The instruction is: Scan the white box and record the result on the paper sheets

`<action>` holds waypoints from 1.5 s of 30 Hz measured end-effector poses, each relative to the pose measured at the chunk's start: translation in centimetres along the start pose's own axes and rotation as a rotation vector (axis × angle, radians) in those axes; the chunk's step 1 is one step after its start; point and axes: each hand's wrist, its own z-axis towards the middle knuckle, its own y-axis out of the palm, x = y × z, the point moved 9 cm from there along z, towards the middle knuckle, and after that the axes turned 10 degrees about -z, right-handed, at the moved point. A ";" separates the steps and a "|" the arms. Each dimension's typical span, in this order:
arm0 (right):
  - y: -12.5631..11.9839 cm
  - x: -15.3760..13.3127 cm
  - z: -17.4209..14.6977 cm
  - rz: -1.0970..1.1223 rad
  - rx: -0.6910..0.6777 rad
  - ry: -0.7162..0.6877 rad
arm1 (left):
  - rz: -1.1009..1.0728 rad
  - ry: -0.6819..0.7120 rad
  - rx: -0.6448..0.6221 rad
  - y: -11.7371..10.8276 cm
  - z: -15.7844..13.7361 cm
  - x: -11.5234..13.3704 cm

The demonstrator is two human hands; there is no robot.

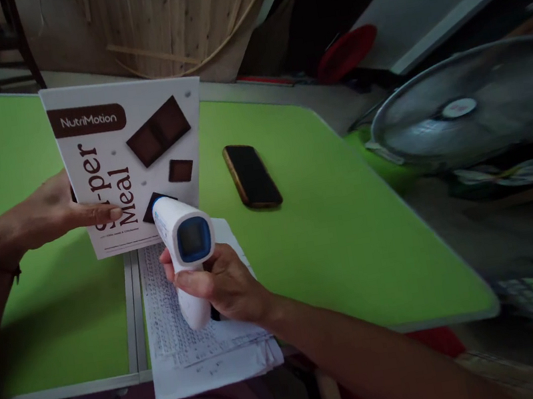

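Observation:
My left hand (58, 209) grips the left side of a white NutriMotion meal box (153, 120), thumb across its front, holding it upright above the table. Brown chocolate pieces are printed on its face. In my right hand (226, 283) is a white infrared thermometer (187, 259), its fingers wrapped round the handle. The thermometer's blue-framed screen faces me and looks dark, and its front end points at the lower part of the box. Whether the two touch I cannot tell. Handwritten papers (205, 357) lie beneath my right hand, reaching past the table's near edge.
A dark phone in a brown case (253, 176) lies on the green folding table (344, 241), whose metal seam runs left of the papers. Beyond the right edge stands a large fan (464, 107). A red basin (347, 55) is on the floor behind.

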 end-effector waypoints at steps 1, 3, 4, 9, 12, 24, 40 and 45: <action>0.0 0.1 0.0 0.003 -0.001 0.006 | 0.001 0.008 0.000 0.0 0.1 0.0; -0.1 0.2 0.0 0.000 0.003 0.016 | 0.004 0.005 0.010 -0.2 0.1 -0.1; -0.1 0.2 0.0 -0.005 0.003 0.016 | 0.008 -0.005 0.020 -0.3 0.1 -0.3; 0.0 0.2 0.0 -0.025 -0.005 0.001 | 0.054 -0.075 0.054 -0.7 0.0 -0.8; 0.1 0.4 0.0 -0.019 -0.010 0.019 | 0.053 -0.091 0.063 -0.7 -0.1 -0.7; -0.1 0.8 0.1 -0.015 0.016 0.042 | 0.025 -0.044 0.025 -0.1 -0.2 0.0; -13.3 -6.4 -2.6 -0.966 0.306 -0.279 | 0.242 0.144 0.302 -5.0 -1.5 1.0; -15.4 -2.3 -1.9 -1.259 0.249 -0.258 | 0.344 0.117 0.284 -5.5 -1.3 0.4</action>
